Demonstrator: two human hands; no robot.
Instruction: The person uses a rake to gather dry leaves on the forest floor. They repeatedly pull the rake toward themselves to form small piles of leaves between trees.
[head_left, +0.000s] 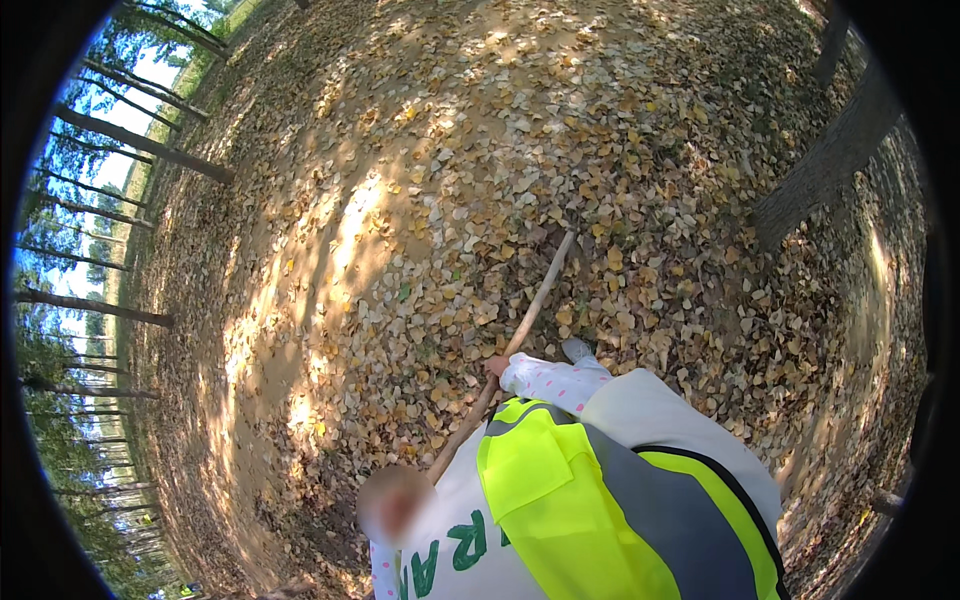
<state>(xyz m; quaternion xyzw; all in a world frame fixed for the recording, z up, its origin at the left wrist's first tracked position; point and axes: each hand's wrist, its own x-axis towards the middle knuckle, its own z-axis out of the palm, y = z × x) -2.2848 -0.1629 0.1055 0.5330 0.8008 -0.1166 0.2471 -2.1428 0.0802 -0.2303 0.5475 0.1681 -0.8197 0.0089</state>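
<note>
A long wooden pole slants from the leaf-covered ground down towards my body. My right hand, at the end of a white sleeve with pink dots, is closed around its middle part. At the pole's lower visible end is my left hand, under a round blur that hides the fingers and how they meet the wood. The pole's far end lies among dry leaves, and whether anything is fixed to it does not show. I wear a yellow and grey high-visibility vest over a pale garment bearing green lettering.
Fallen yellow and brown leaves cover the ground, with sandy patches in sunlight. A thick tree trunk stands at the right, and several trunks line the left. A light shoe shows beside my right sleeve. A stub of wood is at lower right.
</note>
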